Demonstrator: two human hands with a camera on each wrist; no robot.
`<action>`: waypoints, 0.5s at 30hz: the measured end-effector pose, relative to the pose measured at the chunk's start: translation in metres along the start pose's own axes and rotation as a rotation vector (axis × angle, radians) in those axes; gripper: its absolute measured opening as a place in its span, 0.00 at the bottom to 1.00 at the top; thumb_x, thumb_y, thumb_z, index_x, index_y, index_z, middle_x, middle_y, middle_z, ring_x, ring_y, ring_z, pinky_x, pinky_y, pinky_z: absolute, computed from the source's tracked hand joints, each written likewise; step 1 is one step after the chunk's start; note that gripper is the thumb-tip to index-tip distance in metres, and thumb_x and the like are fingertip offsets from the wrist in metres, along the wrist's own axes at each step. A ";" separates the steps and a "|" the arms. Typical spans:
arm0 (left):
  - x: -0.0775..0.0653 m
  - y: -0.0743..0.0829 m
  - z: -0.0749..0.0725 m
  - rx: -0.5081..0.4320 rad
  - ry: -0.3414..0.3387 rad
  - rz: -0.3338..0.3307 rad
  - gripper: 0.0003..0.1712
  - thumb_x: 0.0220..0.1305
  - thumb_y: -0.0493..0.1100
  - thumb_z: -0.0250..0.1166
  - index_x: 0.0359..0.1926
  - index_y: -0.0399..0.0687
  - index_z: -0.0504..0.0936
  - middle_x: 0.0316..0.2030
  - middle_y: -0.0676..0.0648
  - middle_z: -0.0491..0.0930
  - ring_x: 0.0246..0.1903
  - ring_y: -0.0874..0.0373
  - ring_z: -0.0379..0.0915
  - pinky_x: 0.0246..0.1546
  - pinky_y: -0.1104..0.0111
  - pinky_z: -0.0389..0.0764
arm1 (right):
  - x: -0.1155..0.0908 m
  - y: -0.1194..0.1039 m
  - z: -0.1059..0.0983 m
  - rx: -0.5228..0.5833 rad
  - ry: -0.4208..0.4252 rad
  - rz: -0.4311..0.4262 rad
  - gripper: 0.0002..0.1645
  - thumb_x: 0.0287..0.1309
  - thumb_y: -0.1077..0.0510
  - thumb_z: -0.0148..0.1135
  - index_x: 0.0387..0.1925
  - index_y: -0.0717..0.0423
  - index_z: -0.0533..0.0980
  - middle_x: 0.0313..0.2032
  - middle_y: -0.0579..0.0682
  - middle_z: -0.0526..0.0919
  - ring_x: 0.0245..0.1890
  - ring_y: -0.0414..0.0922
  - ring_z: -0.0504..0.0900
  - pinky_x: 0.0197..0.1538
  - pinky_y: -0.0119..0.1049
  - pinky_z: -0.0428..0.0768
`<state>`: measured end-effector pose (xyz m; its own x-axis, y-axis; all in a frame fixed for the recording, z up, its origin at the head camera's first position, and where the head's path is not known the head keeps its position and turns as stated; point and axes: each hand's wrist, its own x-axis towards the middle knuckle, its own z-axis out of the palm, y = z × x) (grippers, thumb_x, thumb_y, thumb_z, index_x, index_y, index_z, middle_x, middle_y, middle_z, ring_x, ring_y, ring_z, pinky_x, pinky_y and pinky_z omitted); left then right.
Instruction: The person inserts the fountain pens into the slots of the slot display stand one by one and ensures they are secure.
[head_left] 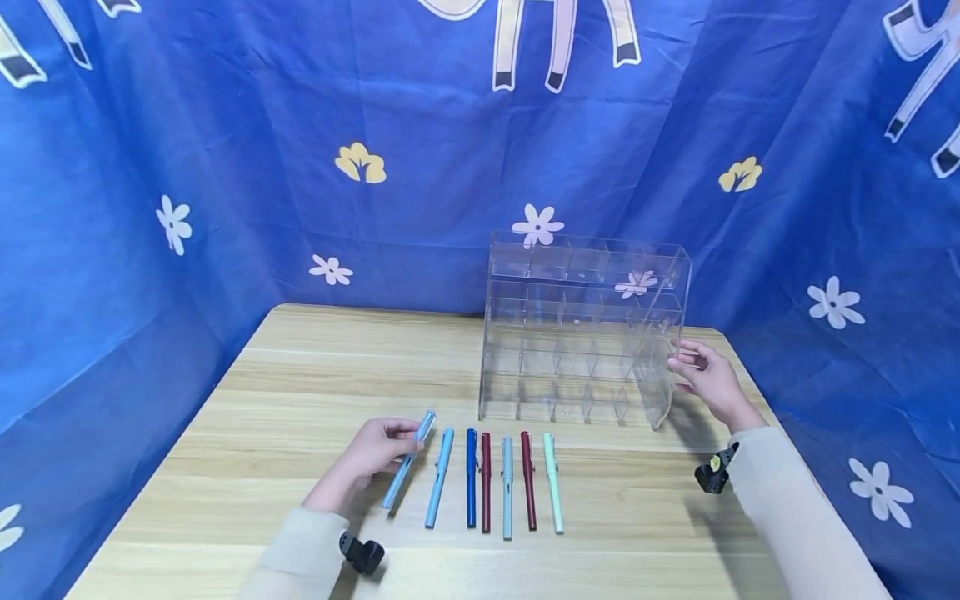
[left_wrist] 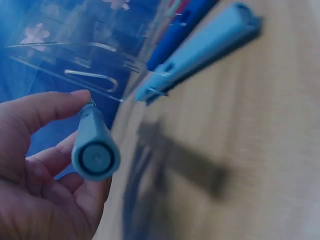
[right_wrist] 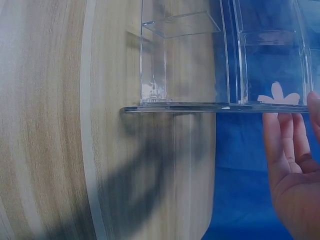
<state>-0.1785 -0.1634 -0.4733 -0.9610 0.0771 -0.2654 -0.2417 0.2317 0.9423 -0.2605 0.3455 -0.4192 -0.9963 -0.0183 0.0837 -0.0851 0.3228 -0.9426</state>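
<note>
Pinching slanted light-blue pen (head_left: 399, 481) in left hand (head_left: 375, 450), clamping it over wooden tabletop (head_left: 300, 375), just left of six lying pens (head_left: 471, 479) | touching clear rack (head_left: 573, 360) at its right side with right hand (head_left: 710, 383), extending fingers rather than clamping | seeing blue curtain (head_left: 420, 200) beyond

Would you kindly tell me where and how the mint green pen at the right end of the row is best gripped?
I'd probably pinch the mint green pen across its middle, coming from above and the right. It lies flat on the table, long and slim, with a dark red pen beside it on the left and no pen on its right.
</note>
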 end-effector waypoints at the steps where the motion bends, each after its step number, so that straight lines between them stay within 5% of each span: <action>1: 0.001 0.003 -0.001 -0.021 -0.024 0.006 0.23 0.54 0.32 0.67 0.52 0.29 0.76 0.37 0.42 0.81 0.33 0.48 0.79 0.35 0.55 0.83 | 0.000 0.000 0.000 0.003 0.000 0.003 0.34 0.64 0.59 0.59 0.65 0.71 0.59 0.44 0.49 0.73 0.40 0.30 0.77 0.40 0.36 0.83; 7: 0.012 0.020 -0.006 -0.111 -0.136 0.034 0.26 0.60 0.36 0.63 0.57 0.27 0.70 0.47 0.32 0.77 0.47 0.39 0.76 0.46 0.48 0.78 | 0.000 0.000 -0.001 0.031 0.009 0.011 0.32 0.64 0.59 0.60 0.63 0.69 0.61 0.43 0.46 0.74 0.38 0.29 0.77 0.39 0.35 0.83; 15: 0.025 0.048 -0.006 -0.220 -0.210 0.055 0.22 0.62 0.32 0.59 0.56 0.28 0.65 0.41 0.44 0.73 0.39 0.55 0.74 0.43 0.59 0.81 | 0.000 0.000 0.000 0.047 0.009 0.009 0.31 0.64 0.60 0.60 0.63 0.70 0.61 0.41 0.43 0.74 0.38 0.30 0.77 0.39 0.36 0.83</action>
<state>-0.2146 -0.1566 -0.4336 -0.9303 0.2874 -0.2278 -0.2355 0.0077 0.9718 -0.2608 0.3453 -0.4193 -0.9969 -0.0072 0.0779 -0.0768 0.2784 -0.9574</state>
